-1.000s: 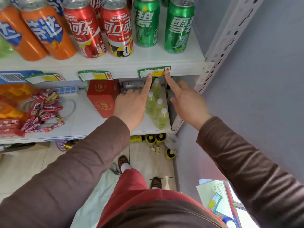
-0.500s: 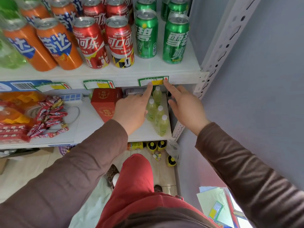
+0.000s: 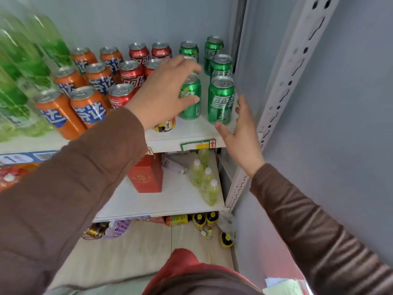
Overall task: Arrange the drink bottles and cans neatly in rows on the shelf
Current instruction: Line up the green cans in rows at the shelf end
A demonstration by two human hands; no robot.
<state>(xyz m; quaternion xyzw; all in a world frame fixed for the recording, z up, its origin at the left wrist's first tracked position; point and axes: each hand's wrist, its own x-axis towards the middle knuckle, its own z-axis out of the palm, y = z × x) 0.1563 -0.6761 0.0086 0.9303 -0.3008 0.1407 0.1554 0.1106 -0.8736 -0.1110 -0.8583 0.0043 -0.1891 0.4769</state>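
The white upper shelf (image 3: pixel 197 133) carries rows of cans: orange cans (image 3: pixel 87 105) at left, red cans (image 3: pixel 131 75) in the middle, green cans (image 3: pixel 221 99) at right. Tall green bottles (image 3: pixel 23 77) stand at the far left, blurred. My left hand (image 3: pixel 163 92) reaches over the red cans with fingers spread, its thumb and fingertips touching the front green can (image 3: pixel 190 99) of the left green row. My right hand (image 3: pixel 242 133) is open, palm toward the front right green can, just off the shelf's corner and holding nothing.
A perforated white upright (image 3: pixel 285 88) and a grey wall bound the shelf on the right. The lower shelf (image 3: pixel 161 205) holds a red box (image 3: pixel 146 177) and small pale-yellow bottles (image 3: pixel 204 177). Bottles, a basket and packets lie on the floor below.
Both hands have left the price label on the shelf edge and risen to the green cans. The camera has tilted up, showing the back rows.
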